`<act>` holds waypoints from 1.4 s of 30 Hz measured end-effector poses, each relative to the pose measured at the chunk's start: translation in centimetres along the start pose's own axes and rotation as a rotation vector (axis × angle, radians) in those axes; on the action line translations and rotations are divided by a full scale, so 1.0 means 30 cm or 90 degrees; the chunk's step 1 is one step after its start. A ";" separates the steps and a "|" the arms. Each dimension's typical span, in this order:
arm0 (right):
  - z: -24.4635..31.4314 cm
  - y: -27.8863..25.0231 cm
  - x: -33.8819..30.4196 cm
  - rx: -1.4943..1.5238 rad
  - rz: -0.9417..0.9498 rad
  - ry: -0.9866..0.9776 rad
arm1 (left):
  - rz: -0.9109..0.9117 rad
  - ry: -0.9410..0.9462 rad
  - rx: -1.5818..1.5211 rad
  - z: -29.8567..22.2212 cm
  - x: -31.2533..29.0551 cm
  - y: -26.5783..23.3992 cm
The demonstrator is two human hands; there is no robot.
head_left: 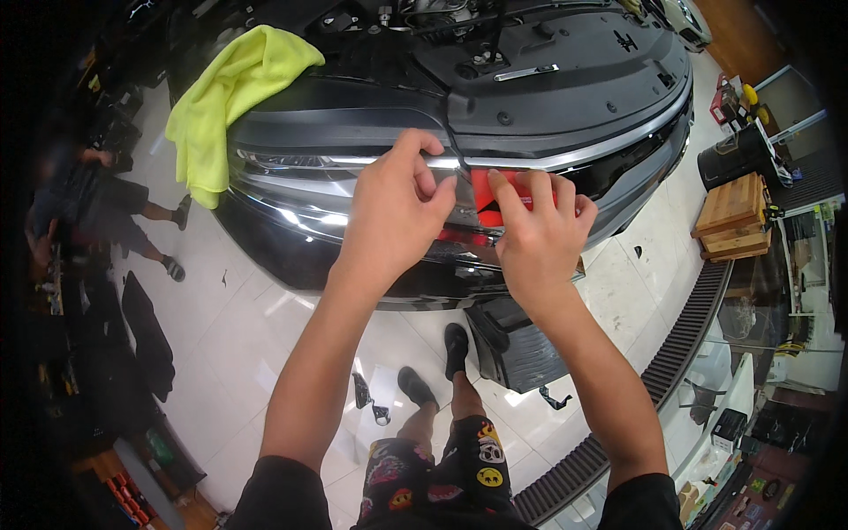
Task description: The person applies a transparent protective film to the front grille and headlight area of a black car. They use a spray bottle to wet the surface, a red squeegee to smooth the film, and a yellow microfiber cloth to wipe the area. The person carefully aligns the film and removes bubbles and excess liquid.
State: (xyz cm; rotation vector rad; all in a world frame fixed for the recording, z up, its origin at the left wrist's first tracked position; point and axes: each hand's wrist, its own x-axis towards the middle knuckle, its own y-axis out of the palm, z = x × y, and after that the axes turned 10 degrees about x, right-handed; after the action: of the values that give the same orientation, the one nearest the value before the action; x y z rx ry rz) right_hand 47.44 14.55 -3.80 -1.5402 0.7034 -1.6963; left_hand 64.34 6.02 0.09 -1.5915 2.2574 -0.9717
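Note:
My right hand point(543, 225) presses a flat red squeegee card point(481, 192) against the front of a dark car point(265, 256), near the inner end of the headlight. Fingertips spread over the card's face. Just left of it, my left hand point(396, 199) hovers at the headlight point(305, 196) with its fingers curled toward the thumb. Whatever it may pinch is too small or clear to make out. Chrome trim point(583, 157) runs along the grille beyond my right hand. A bright yellow-green microfiber towel point(238, 93) drapes over the left fender.
A slim silver tool point(527, 72) lies on the black engine-bay cover point(565, 97) under the raised hood. Below the bumper stands a black plastic piece point(521, 353). Wooden boxes point(733, 212) and a floor grate point(654, 380) are at right. Another person point(115, 194) is at left.

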 end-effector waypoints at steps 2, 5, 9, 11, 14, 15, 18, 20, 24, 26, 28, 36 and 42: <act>0.005 -0.001 -0.001 0.011 0.000 0.011 | 0.000 -0.001 0.020 0.010 0.007 0.014; 0.003 -0.001 0.001 0.052 -0.012 0.007 | -0.005 0.010 0.031 0.038 0.009 0.016; -0.023 -0.005 -0.024 0.053 -0.029 0.003 | -0.004 0.034 0.027 0.039 0.005 0.016; -0.037 -0.008 -0.035 0.047 -0.032 0.015 | -0.006 0.030 0.021 0.042 0.004 0.019; -0.040 -0.008 -0.041 0.055 -0.024 0.010 | -0.005 0.032 0.001 0.050 -0.001 0.024; -0.040 -0.009 -0.038 0.057 -0.024 0.006 | -0.002 0.032 -0.003 0.051 -0.002 0.025; -0.017 0.005 -0.017 0.055 -0.022 0.001 | 0.001 0.033 0.006 0.046 -0.002 0.023; -0.007 0.007 -0.012 0.038 -0.016 0.004 | 0.001 0.033 0.016 0.042 -0.002 0.018; -0.013 0.006 -0.006 0.033 -0.019 -0.010 | 0.001 0.023 0.018 0.037 0.000 0.018; -0.027 -0.007 -0.012 0.040 -0.021 -0.013 | 0.001 0.019 0.012 0.037 0.002 0.021; -0.044 -0.029 -0.023 0.051 -0.023 -0.004 | 0.003 0.024 0.005 0.035 0.003 0.022; 0.061 -0.277 -0.190 0.443 0.041 0.047 | -0.002 0.043 -0.012 0.051 -0.015 0.028; 0.122 -0.351 -0.234 0.642 -0.041 -0.149 | -0.017 0.045 -0.021 0.063 -0.025 0.054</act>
State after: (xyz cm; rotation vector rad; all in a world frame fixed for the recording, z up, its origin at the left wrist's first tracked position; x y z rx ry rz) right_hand 49.58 26.65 0.94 -0.9832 -0.3216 -1.4951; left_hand 64.39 6.28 -2.48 -1.6295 2.3158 -1.0184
